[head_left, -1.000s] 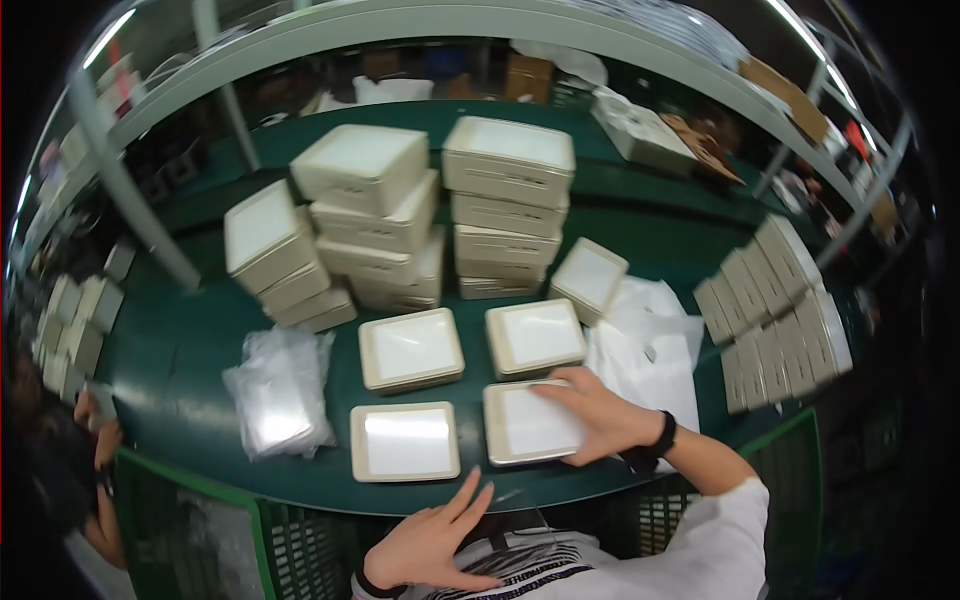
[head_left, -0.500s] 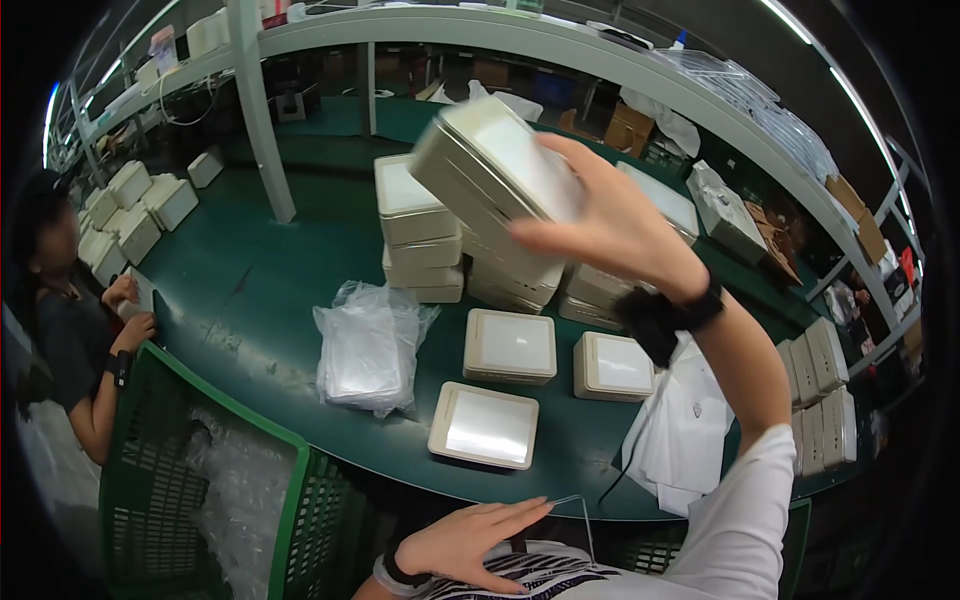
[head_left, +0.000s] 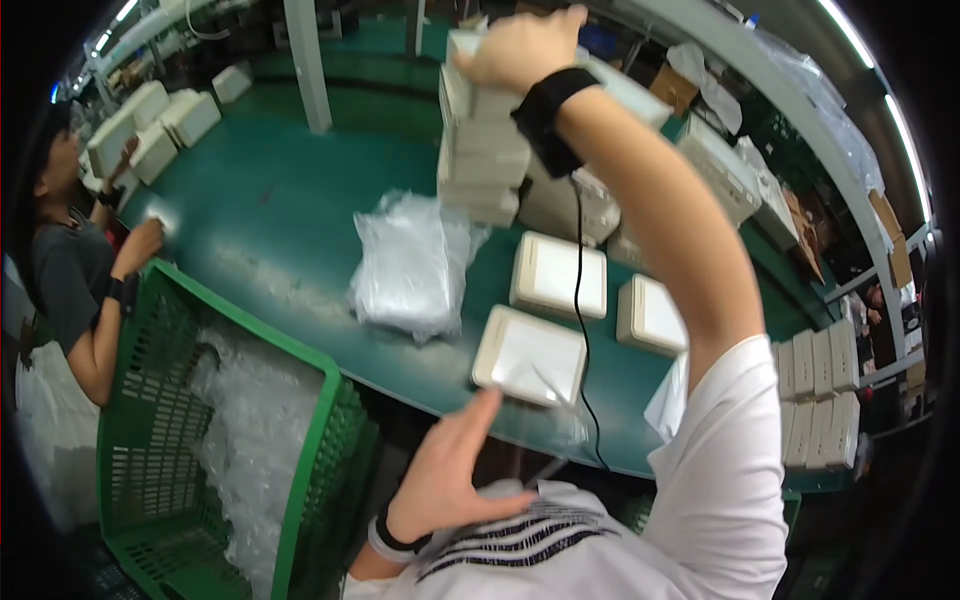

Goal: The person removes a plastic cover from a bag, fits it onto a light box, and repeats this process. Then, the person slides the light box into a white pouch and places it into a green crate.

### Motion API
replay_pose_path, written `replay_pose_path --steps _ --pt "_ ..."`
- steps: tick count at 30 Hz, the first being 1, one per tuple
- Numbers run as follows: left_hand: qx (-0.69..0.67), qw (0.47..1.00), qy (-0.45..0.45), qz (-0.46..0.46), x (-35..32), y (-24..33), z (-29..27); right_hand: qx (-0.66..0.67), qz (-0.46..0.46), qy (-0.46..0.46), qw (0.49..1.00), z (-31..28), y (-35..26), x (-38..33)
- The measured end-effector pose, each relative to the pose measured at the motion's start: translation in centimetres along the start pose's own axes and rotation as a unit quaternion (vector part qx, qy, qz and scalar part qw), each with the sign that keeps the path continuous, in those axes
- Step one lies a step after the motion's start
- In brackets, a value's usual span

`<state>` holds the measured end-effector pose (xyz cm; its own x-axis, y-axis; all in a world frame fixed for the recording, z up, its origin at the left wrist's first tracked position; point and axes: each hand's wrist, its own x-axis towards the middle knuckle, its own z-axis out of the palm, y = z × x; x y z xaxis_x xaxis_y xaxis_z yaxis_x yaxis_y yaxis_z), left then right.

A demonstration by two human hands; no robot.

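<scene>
My right hand [head_left: 525, 50] reaches far out to the top of a stack of white-and-beige boxes [head_left: 485, 150]. Its thumb lies against the pale top box [head_left: 466, 42]; most fingers are hidden or blurred, so whether it grips that box is unclear. My left hand [head_left: 445, 485] is open in front of my shirt, thumb apart, holding nothing. Just beyond its fingertips a flat white box with a beige rim [head_left: 532, 355] lies near the table edge. Two similar boxes, a middle one [head_left: 560, 275] and a right one [head_left: 655, 313], sit behind it.
A pile of clear plastic bags [head_left: 410, 265] lies left of the boxes. A green crate [head_left: 320, 420] of clear plastic stands at the table's near left edge. A co-worker [head_left: 75, 250] is at far left. More boxes stand in a row [head_left: 820, 400] at right. A black cable [head_left: 580, 300] hangs from my right wrist.
My right hand has carried a white box farther away, to the stack's top. My left hand has lifted toward the near box. The view has shifted, and the co-worker's hand has moved toward boxes.
</scene>
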<state>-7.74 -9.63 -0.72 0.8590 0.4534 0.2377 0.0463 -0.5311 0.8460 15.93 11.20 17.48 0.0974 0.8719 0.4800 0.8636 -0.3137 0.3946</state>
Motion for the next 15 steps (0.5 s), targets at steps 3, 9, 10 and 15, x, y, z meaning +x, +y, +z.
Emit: replay_pose_path --steps 3,9,10,15 --pt "0.03 0.989 0.11 -0.093 0.8 2.0 0.0 0.157 -0.051 0.043 0.985 -3.0 2.3 -5.2" --pt "0.026 0.944 0.312 -0.101 5.0 1.5 2.6 0.567 -0.09 -0.407 0.71 -6.8 6.8 -26.5" --pt "0.007 0.937 0.337 -0.095 5.9 1.7 3.4 0.62 -0.06 -0.443 0.645 -6.4 7.0 -29.3" --pt "-0.147 0.961 0.231 -0.05 10.8 2.5 7.0 0.664 0.041 -0.217 0.714 -3.2 6.5 -34.1"
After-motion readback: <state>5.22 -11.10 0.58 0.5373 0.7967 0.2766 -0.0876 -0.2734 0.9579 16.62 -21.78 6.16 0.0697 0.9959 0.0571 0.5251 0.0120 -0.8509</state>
